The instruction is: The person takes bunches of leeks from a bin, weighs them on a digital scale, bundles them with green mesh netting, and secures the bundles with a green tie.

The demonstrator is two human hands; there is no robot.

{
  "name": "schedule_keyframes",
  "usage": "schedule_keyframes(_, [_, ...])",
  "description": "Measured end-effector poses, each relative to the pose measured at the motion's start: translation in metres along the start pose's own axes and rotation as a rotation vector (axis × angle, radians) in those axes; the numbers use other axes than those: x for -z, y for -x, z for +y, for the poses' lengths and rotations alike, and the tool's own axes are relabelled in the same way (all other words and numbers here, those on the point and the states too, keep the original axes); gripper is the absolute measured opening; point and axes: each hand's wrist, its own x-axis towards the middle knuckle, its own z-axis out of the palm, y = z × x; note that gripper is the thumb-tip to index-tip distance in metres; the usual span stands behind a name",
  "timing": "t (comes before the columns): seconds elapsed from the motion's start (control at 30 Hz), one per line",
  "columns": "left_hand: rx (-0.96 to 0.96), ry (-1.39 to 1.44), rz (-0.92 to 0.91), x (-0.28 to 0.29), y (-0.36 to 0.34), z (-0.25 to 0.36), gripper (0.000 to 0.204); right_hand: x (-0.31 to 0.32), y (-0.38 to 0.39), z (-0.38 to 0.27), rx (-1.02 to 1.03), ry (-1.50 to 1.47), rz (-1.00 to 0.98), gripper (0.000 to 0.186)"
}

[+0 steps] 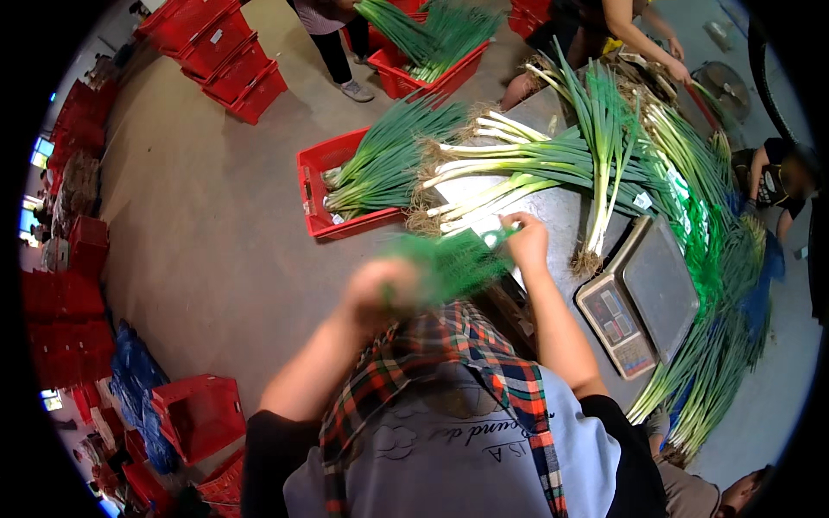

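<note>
A green mesh bag (pixel 453 269), smeared by motion, stretches between my two hands just in front of my body. My left hand (pixel 380 289) is blurred but looks closed around the bag's left end. At the other end, next to a white label (pixel 489 230), my right hand (pixel 528 242) pinches the bag with bent fingers. Just beyond it lie long leeks (pixel 509 160) with white stems and hairy roots on the metal table (pixel 561 207). A few more leeks (pixel 604 138) lie across them. To the right of my right hand stands a digital scale (pixel 635 298).
Left of the table, a red crate (pixel 315 186) holds leeks; another filled crate (pixel 440 78) stands farther back. Stacked red crates (pixel 229 65) are at far left. More green mesh bags (pixel 695 224) and piled leeks (pixel 708 363) lie right of the scale. Other people work around the table.
</note>
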Motion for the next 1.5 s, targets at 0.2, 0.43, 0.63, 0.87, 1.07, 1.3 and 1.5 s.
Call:
schedule_keyframes(0.2, [-0.194, -1.162, 0.835, 0.036, -0.013, 0.009, 0.007, 0.029, 0.026, -0.039, -0.584, -1.156, -0.728, 0.019])
schedule_keyframes(0.43, [0.04, 0.043, 0.65, -0.004, -0.014, 0.042, 0.014, 0.031, 0.039, -0.036, -0.031, -0.283, -0.648, 0.012])
schedule_keyframes(0.63, [0.518, -0.217, 0.369, -0.075, -0.003, 0.019, 0.024, 0.034, 0.026, -0.054, -0.07, -0.616, -0.586, 0.012])
schedule_keyframes(0.87, [0.441, -0.805, 0.513, -0.08, -0.01, 0.037, 0.024, 0.036, 0.007, -0.052, -0.068, -0.561, -0.264, 0.013])
schedule_keyframes(1.07, [0.263, -0.542, 0.168, -0.075, 0.006, 0.03, 0.021, 0.044, 0.018, -0.081, -0.251, -0.636, -0.608, 0.005])
schedule_keyframes(1.3, [-0.14, -0.268, 0.285, -0.1, -0.025, 0.046, 0.021, -0.015, 0.057, -0.065, -0.357, -0.903, -1.213, 0.027])
schedule_keyframes(1.5, [-0.107, 0.29, 0.077, -0.075, -0.042, 0.038, 0.032, -0.03, 0.087, -0.074, -0.342, -1.186, -0.946, 0.042])
